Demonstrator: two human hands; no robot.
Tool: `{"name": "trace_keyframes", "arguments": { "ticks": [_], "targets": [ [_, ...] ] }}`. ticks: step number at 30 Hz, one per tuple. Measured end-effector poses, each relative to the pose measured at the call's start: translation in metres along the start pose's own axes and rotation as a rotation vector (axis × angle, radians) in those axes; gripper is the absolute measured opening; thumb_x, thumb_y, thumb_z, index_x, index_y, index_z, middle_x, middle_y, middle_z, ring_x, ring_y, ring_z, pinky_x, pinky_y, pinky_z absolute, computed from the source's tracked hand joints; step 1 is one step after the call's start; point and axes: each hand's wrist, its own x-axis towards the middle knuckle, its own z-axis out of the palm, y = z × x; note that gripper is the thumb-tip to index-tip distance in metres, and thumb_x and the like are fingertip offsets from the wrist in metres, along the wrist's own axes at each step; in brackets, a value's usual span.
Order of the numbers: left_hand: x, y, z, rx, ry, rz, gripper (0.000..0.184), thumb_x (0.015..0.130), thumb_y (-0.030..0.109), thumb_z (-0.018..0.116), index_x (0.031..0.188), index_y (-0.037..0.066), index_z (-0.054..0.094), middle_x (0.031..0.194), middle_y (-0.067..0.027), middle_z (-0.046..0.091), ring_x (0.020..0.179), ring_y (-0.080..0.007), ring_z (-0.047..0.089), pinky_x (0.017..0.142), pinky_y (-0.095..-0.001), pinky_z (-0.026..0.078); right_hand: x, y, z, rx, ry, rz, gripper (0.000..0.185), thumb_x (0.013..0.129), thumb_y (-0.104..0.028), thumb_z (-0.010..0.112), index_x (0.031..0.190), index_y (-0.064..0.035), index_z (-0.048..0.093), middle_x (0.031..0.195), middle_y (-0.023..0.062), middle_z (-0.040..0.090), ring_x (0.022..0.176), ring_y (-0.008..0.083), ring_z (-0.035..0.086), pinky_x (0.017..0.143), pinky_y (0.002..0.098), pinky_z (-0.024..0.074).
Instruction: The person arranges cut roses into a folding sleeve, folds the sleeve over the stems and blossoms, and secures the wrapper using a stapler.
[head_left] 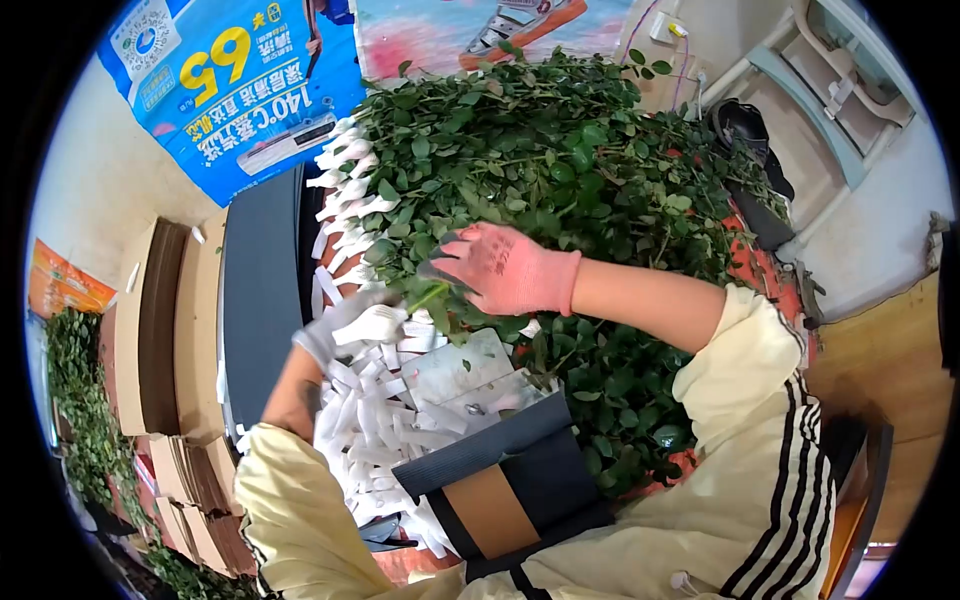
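We have white-wrapped bud (372,325) between hands, over white sleeves (375,415). Right hand (505,268) pinches green stem (430,297); left hand (338,325) by bud, blurry, can't tell grip. We seem mid-wrapping; next move needs soft, steady hold.

2 posters (250,100) behind leafy stems (560,190), wrappers (380,420) at their front left, cardboard (150,330) far left, chair (815,110) back right

A flower-packing workshop, shown by heaped leafy stems (560,170) and stacked cardboard (150,330)
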Motion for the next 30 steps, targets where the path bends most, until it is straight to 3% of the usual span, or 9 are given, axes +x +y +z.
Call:
{"name": "trace_keyframes", "arguments": {
  "ticks": [2, 7, 9, 14, 20, 24, 26, 27, 30],
  "targets": [
    [-0.053, 0.057, 0.031, 0.865, 0.007, 0.459, 0.048, 0.084, 0.038, 0.061, 0.114, 0.001, 0.057, 0.101, -0.0093, 0.064, 0.088, -0.0182, 0.063, 0.077, -0.0295, 0.052, 0.014, 0.007, -0.001, 0.074, -0.179, 0.117, 0.052, 0.08, -0.029, 0.052, 0.128, -0.0106, 0.043, 0.104, 0.0105, 0.059, 0.098, 0.026, 0.059, 0.087, 0.0408, 0.0456],
    [-0.032, 0.093, 0.005, -0.092, -0.359, 0.589, 0.046, 0.091, 0.046, 0.05, 0.107, 0.003, 0.06, 0.094, -0.0049, 0.063, 0.085, -0.0133, 0.059, 0.071, -0.0306, 0.047, 0.052, 0.068, -0.063, 0.226, 0.079, 0.407, 0.039, 0.081, -0.025, 0.054, 0.117, -0.0096, 0.053, 0.101, 0.015, 0.063, 0.094, 0.0287, 0.062, 0.083, 0.0384, 0.049],
    [-0.002, 0.05, -0.001, 0.778, 0.543, 0.597, 0.034, 0.09, 0.036, 0.052, 0.105, 0.007, 0.062, 0.092, -0.0054, 0.064, 0.086, -0.0165, 0.06, 0.077, -0.0306, 0.047, 0.052, 0.085, -0.09, 0.163, 0.285, 0.441, 0.043, 0.078, -0.019, 0.059, 0.119, -0.0077, 0.053, 0.104, 0.0154, 0.062, 0.095, 0.03, 0.061, 0.085, 0.0378, 0.0479],
    [0.021, 0.004, 0.024, 1.767, 0.685, 0.32, 0.037, 0.073, 0.036, 0.059, 0.099, 0.009, 0.062, 0.111, -0.0206, 0.056, 0.1, -0.0356, 0.057, 0.085, -0.0448, 0.045, 0.053, 0.078, -0.092, 0.294, 0.268, 0.454, 0.04, 0.079, -0.019, 0.059, 0.118, -0.0085, 0.054, 0.108, 0.016, 0.061, 0.101, 0.0324, 0.057, 0.088, 0.0386, 0.0459],
    [0.035, 0.003, 0.0, 1.585, 0.726, 0.203, 0.04, 0.073, 0.036, 0.061, 0.1, 0.006, 0.061, 0.093, -0.0179, 0.063, 0.089, -0.0335, 0.061, 0.08, -0.0425, 0.047, 0.055, 0.071, -0.063, 0.371, 0.071, 0.513, 0.041, 0.079, -0.021, 0.059, 0.118, -0.0095, 0.054, 0.109, 0.0138, 0.061, 0.102, 0.0324, 0.057, 0.088, 0.0387, 0.0459],
    [0.03, 0.021, -0.021, 1.609, 0.226, 0.181, 0.034, 0.077, 0.029, 0.06, 0.094, 0.0, 0.062, 0.089, -0.0156, 0.063, 0.084, -0.0296, 0.062, 0.074, -0.0343, 0.049, 0.057, 0.075, -0.08, 0.403, -0.023, 0.527, 0.043, 0.077, -0.021, 0.059, 0.119, -0.0121, 0.053, 0.109, 0.0144, 0.061, 0.101, 0.0325, 0.057, 0.089, 0.0384, 0.0457],
    [0.008, 0.046, -0.039, 1.129, -0.245, 0.557, 0.019, 0.075, 0.013, 0.061, 0.09, 0.003, 0.063, 0.083, -0.0127, 0.063, 0.079, -0.0283, 0.062, 0.074, -0.0359, 0.05, 0.055, 0.071, -0.079, 0.518, -0.188, 0.461, 0.047, 0.076, -0.022, 0.06, 0.121, -0.0111, 0.052, 0.113, 0.0135, 0.06, 0.104, 0.0309, 0.056, 0.092, 0.0375, 0.0437],
    [-0.008, 0.061, -0.018, 0.518, -0.05, 0.096, 0.005, 0.079, 0.002, 0.058, 0.083, 0.002, 0.06, 0.075, -0.007, 0.06, 0.068, -0.0189, 0.059, 0.063, -0.0309, 0.049, 0.044, 0.07, -0.054, 0.38, -0.078, 0.343, 0.05, 0.075, -0.023, 0.06, 0.123, -0.009, 0.051, 0.117, 0.0132, 0.058, 0.108, 0.0292, 0.055, 0.095, 0.0361, 0.0414],
    [-0.038, 0.09, 0.005, 0.134, -0.219, 0.077, 0.027, 0.081, 0.006, 0.061, 0.106, -0.003, 0.053, 0.087, -0.0134, 0.061, 0.074, -0.0231, 0.06, 0.064, -0.0335, 0.051, 0.046, 0.046, -0.022, 0.337, -0.225, 0.241, 0.058, 0.076, -0.028, 0.062, 0.126, -0.0043, 0.045, 0.122, 0.0176, 0.053, 0.112, 0.0296, 0.052, 0.096, 0.0355, 0.0402]
  ]
}}
